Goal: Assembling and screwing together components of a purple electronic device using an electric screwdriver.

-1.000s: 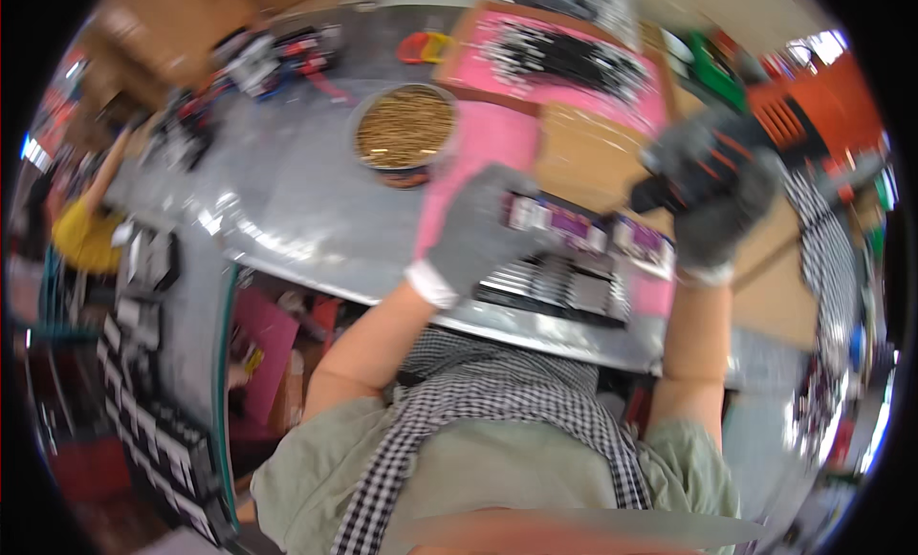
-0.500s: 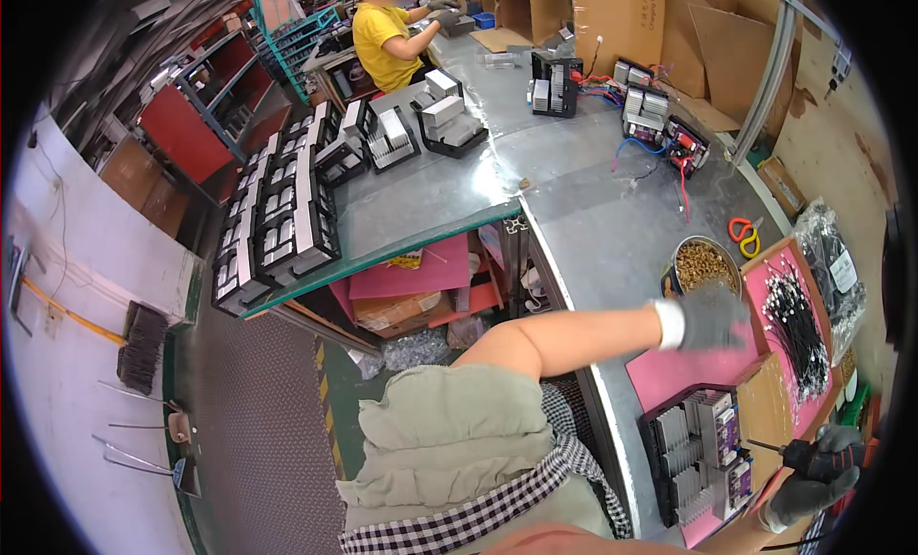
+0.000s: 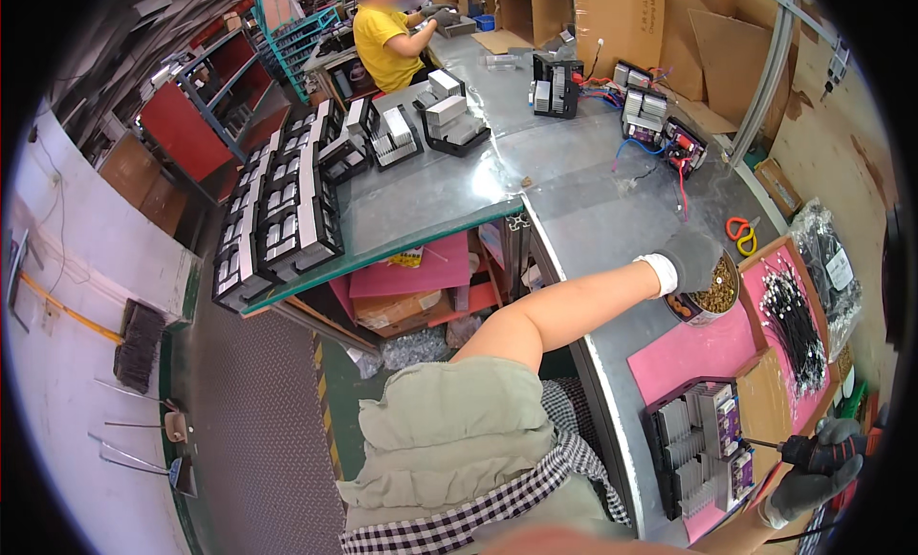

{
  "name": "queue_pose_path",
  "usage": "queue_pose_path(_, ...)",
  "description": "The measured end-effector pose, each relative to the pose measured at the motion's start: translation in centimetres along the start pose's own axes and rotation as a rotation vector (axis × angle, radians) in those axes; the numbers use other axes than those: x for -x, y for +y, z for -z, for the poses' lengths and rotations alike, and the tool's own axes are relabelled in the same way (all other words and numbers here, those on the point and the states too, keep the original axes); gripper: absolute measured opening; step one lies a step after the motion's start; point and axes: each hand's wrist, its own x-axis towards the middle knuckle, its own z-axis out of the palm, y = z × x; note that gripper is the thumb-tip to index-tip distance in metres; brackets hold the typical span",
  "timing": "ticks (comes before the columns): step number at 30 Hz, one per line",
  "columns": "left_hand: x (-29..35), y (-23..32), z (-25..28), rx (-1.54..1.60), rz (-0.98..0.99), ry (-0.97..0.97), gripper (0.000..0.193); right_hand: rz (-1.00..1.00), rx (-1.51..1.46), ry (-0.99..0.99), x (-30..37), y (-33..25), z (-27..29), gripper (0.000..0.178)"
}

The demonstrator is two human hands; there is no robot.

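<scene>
My left hand [image 3: 696,257], in a grey glove, reaches over a round metal bowl [image 3: 703,316] of small brass-coloured fasteners [image 3: 717,295]. Its fingertips are hidden, so whether they pinch anything is unclear. At the lower right my gloved right hand [image 3: 813,483] is wrapped round a black and red power screwdriver [image 3: 824,452]. The thin bit points left at a black-framed module [image 3: 696,450] with silver heat-sink fins and purple circuit boards. That module lies at the bench's near edge, partly over a pink sheet [image 3: 688,359].
Right of the bowl, a cardboard box [image 3: 779,369] holds black cables [image 3: 794,330]. Orange-and-yellow scissors [image 3: 741,235] lie beyond it. Wired modules [image 3: 650,110] stand farther back, and rows of framed modules [image 3: 287,201] at the left. A person in yellow [image 3: 387,39] works across the bench.
My left hand has moved away from me, from the bowl's near side to over its far left part. My right hand still holds the screwdriver, nearly in the same place.
</scene>
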Motion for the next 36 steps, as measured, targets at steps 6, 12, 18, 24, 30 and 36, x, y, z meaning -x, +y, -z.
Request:
queue_pose_path(6, 0.5, 1.7, -1.4, 0.547, -0.190, 0.236, 0.008, 0.036, 0.031, 0.106, 0.3, -1.4, -3.4, 0.047)
queue_pose_path(12, 5.2, 9.3, 2.3, 0.734, -0.441, 0.214, 0.009, -0.018, -0.020, 0.052, 0.0, -1.8, -3.2, 0.059)
queue_pose_path(18, -0.1, 3.5, 0.8, 0.289, -0.162, 0.334, 0.013, 0.106, 0.018, 0.029, -0.4, -2.1, -4.8, 0.059)
queue_pose_path(24, 0.2, 0.1, -1.1, 0.025, -0.088, 0.151, 0.020, 0.057, 0.026, 0.176, -0.1, -1.4, -5.2, 0.047)
queue_pose_path(30, -0.5, -0.8, -2.7, 0.325, -0.137, 0.350, 0.029, 0.086, -0.198, 0.087, -0.3, -0.9, -4.8, 0.044)
queue_pose_path(36, 5.3, 7.0, 2.4, 1.554, 0.040, -0.081, 0.036, 0.218, -0.154, 0.155, -1.1, -3.2, -9.7, 0.064)
